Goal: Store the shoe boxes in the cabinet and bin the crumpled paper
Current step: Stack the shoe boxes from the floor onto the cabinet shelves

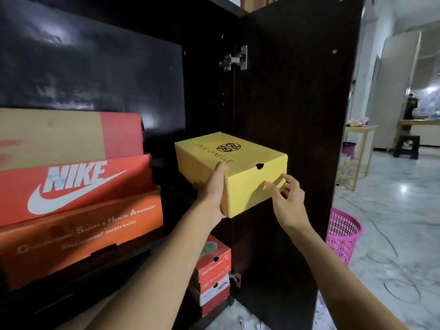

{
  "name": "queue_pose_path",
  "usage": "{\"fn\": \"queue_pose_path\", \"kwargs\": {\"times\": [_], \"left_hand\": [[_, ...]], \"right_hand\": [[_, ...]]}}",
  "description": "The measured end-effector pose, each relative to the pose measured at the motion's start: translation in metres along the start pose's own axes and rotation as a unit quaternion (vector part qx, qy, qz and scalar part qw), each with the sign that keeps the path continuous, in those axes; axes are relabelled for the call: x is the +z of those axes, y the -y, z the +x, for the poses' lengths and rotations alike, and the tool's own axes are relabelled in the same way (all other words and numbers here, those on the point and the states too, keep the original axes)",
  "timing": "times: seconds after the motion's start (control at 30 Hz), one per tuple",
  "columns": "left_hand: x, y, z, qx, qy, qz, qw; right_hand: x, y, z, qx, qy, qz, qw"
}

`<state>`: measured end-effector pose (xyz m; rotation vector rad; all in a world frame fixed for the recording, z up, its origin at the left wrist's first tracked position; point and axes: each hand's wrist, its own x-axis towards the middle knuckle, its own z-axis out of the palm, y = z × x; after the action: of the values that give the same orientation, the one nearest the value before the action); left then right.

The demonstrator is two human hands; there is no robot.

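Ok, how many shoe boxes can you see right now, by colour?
Yellow: 1, the yellow box held by the left hand, right hand at its end.
Orange or red, stacked on the left: 3, top box, Nike box, safety shoes box.
Red and white, low down: 2.
Total: 6

Three orange and red cardboard shoe boxes (78, 194) lie stacked on the dark cabinet's shelf (133, 253) at left. Right of them, the yellow cardboard shoe box (231, 163) sits between both hands, above smaller red boxes (213, 265); the pink mesh plastic bin (342, 234) stands on the floor behind the open cabinet door (292, 139).

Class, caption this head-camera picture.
Left hand lifts yellow shoe box toward open cabinet; right hand steadies it.
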<state>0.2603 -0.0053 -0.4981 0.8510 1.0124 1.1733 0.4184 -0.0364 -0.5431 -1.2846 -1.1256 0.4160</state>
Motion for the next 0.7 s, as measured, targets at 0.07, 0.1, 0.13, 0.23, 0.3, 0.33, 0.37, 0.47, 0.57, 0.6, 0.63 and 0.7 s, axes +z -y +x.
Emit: {"fn": "queue_pose_path", "kwargs": {"times": [0.07, 0.1, 0.13, 0.23, 0.3, 0.33, 0.37, 0.47, 0.57, 0.6, 0.63, 0.7], "left_hand": [[0.002, -0.011, 0.019, -0.01, -0.013, 0.003, 1.0], [0.002, -0.015, 0.028, -0.019, -0.025, 0.007, 0.999], [0.001, -0.017, 0.039, -0.027, -0.036, 0.012, 0.999], [-0.003, -0.021, 0.067, -0.028, -0.056, 0.024, 0.998], [-0.005, -0.018, 0.088, -0.022, -0.064, 0.039, 0.997], [-0.007, -0.013, 0.105, -0.017, -0.079, 0.043, 0.996], [-0.01, -0.009, 0.122, -0.009, -0.1, 0.05, 0.994], [-0.023, -0.005, 0.169, 0.044, -0.174, 0.091, 0.98], [-0.03, -0.014, 0.171, 0.156, -0.171, 0.132, 0.964], [-0.031, -0.015, 0.168, 0.19, -0.157, 0.146, 0.958], [-0.034, -0.014, 0.167, 0.221, -0.137, 0.164, 0.952], [-0.041, -0.01, 0.174, 0.273, -0.107, 0.196, 0.936]], "right_hand": [[0.009, -0.002, 0.016, 0.002, 0.036, -0.002, 0.999], [0.014, -0.003, 0.024, 0.007, 0.051, -0.005, 0.999], [0.018, -0.004, 0.031, 0.013, 0.065, -0.01, 0.998], [0.032, -0.01, 0.049, 0.009, 0.114, -0.015, 0.993], [0.043, -0.017, 0.063, 0.007, 0.151, -0.019, 0.988], [0.05, -0.019, 0.071, 0.008, 0.165, -0.021, 0.986], [0.058, -0.022, 0.079, 0.008, 0.175, -0.02, 0.984], [0.084, -0.031, 0.1, -0.005, 0.184, -0.014, 0.983], [0.11, -0.042, 0.117, -0.039, 0.199, -0.031, 0.979], [0.118, -0.046, 0.122, -0.046, 0.2, -0.038, 0.978], [0.126, -0.049, 0.127, -0.052, 0.201, -0.046, 0.977], [0.141, -0.052, 0.133, -0.056, 0.206, -0.056, 0.975]]}}
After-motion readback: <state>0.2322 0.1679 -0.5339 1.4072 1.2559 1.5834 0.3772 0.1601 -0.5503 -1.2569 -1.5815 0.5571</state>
